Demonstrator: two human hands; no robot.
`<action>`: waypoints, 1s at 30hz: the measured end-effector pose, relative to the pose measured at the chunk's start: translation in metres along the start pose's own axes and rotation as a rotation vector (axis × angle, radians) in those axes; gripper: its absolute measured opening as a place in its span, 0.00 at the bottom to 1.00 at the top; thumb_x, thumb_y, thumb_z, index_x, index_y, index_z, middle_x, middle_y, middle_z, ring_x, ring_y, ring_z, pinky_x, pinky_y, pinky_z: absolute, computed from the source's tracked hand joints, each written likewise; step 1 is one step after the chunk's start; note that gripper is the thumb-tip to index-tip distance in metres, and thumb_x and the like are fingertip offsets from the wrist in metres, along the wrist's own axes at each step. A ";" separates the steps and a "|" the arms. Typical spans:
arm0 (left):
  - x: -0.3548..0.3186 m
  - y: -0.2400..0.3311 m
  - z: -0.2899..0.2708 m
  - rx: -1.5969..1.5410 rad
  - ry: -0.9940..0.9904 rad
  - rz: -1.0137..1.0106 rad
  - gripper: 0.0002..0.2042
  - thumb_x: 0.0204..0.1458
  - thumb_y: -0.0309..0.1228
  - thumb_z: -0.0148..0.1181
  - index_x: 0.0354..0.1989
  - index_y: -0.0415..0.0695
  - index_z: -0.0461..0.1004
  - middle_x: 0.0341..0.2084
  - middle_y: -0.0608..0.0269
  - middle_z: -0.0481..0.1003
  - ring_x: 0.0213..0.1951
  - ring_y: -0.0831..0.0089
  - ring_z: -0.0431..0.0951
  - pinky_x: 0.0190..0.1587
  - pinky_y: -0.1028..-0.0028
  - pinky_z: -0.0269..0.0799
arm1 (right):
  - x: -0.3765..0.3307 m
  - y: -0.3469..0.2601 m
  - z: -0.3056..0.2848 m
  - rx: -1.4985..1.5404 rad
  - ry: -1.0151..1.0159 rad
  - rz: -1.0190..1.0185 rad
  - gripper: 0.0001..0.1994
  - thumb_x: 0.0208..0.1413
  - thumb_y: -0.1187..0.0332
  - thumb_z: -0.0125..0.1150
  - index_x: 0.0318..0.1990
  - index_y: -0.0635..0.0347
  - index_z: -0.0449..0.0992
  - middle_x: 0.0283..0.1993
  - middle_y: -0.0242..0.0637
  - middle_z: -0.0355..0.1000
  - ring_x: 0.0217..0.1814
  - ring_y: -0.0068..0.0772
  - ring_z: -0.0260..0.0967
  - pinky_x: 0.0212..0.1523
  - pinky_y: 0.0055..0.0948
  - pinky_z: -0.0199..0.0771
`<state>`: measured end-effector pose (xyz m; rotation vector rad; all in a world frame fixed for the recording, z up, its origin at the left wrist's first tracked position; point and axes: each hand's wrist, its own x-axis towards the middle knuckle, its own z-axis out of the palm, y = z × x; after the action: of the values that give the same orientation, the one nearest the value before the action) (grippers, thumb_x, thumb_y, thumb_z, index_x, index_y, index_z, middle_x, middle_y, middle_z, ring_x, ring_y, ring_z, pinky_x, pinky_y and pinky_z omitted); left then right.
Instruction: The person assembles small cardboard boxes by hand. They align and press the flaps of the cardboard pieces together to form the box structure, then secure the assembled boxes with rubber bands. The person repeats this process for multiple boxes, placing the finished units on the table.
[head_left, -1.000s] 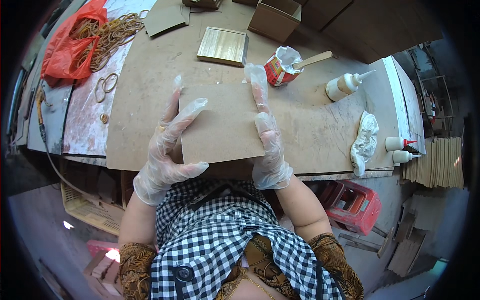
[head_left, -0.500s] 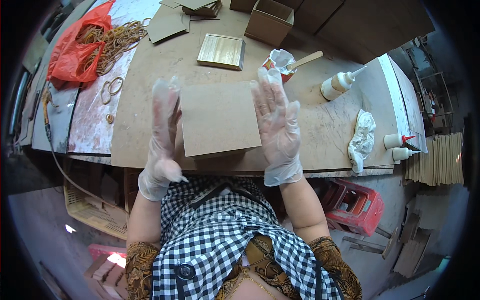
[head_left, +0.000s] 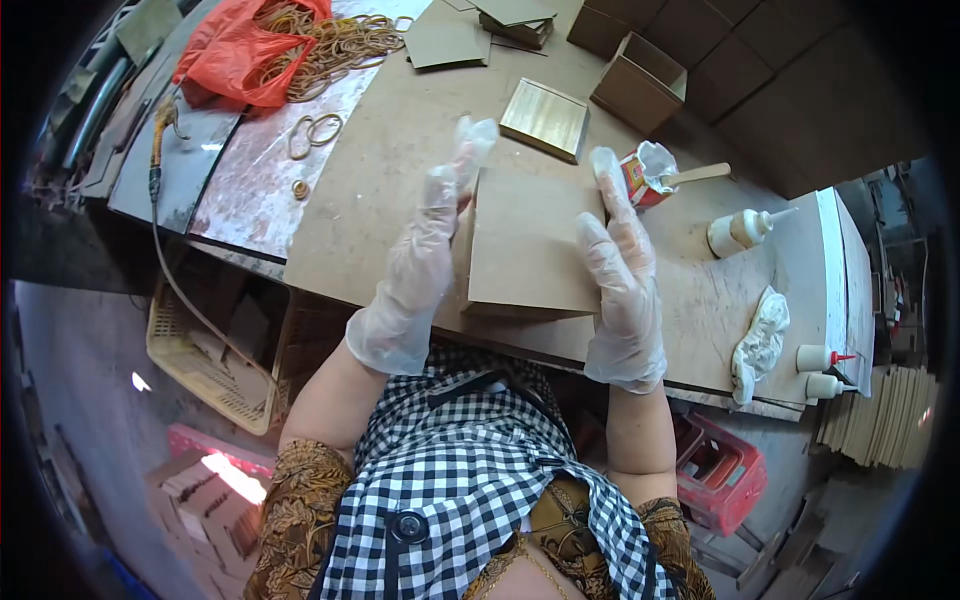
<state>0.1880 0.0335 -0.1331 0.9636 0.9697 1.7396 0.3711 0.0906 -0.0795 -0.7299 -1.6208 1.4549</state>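
A brown board box [head_left: 535, 242] stands in front of me at the near edge of the table, its flat top square toward me. My left hand [head_left: 425, 255], in a clear thin glove, is open along the box's left side with its fingers stretched out, pointing away from me. My right hand [head_left: 628, 285], gloved likewise, lies along the right side, its fingers straight and apart at the edge. Neither hand is wrapped round the box; the left palm's contact with it is hidden. Just beyond is a pale wooden lid-like panel [head_left: 543, 117].
A red tub [head_left: 648, 170] with white paste and a stick stands right of the box, near a glue bottle [head_left: 738, 233] and crumpled white cloth [head_left: 762, 335]. Rubber bands [head_left: 340, 50] spill from a red bag [head_left: 235, 60]. An open box [head_left: 640, 85] sits farther back.
The whole view has swung, so the table's things sit farther right and lower. My left hand has turned inward, and the box's left side now shows. Both hands remain beside the box.
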 end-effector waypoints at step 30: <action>-0.032 0.006 -0.033 0.332 -0.314 0.178 0.56 0.31 0.41 0.82 0.73 0.50 0.56 0.76 0.56 0.39 0.77 0.62 0.37 0.74 0.60 0.37 | -0.002 -0.013 0.007 0.020 -0.098 0.129 0.34 0.64 0.71 0.55 0.73 0.70 0.48 0.78 0.42 0.47 0.78 0.31 0.44 0.74 0.30 0.45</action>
<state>0.1657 -0.0051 -0.1465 1.5272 1.0056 1.5303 0.3669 0.0835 -0.0667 -0.7746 -1.6556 1.6190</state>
